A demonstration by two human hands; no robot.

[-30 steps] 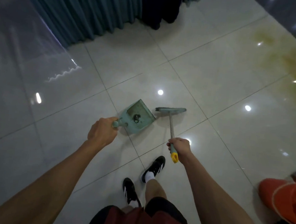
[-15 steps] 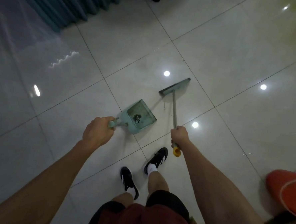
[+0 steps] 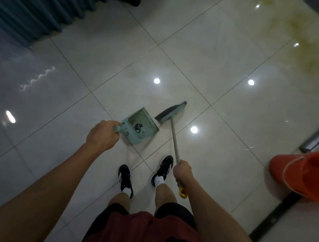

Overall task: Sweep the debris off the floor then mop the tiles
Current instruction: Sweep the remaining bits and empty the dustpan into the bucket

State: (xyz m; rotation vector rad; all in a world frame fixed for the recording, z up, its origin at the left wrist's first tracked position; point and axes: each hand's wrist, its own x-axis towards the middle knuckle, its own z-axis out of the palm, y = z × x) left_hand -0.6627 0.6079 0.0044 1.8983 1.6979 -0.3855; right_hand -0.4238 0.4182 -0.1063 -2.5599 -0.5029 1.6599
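Observation:
A pale green dustpan (image 3: 142, 126) rests on the glossy tiles in front of my feet, with a small dark piece of debris (image 3: 137, 127) inside it. My left hand (image 3: 102, 134) grips its short handle. A broom (image 3: 171, 113) with a green head and dark bristles stands just right of the pan's mouth. Its long shaft runs back to my right hand (image 3: 182, 171), which is closed around it above the yellow end cap (image 3: 182, 193).
An orange bucket (image 3: 301, 174) stands at the right, with a grey-white mop head (image 3: 318, 140) behind it. Teal curtains (image 3: 40, 7) hang at the upper left. A yellowish stain (image 3: 300, 41) marks the tiles at the upper right. A dark strip (image 3: 276, 216) crosses the floor at the lower right.
The broom head has drawn back toward the dustpan's mouth, and my right hand has pulled closer to my body. The view tilted so the bucket and mop head show more.

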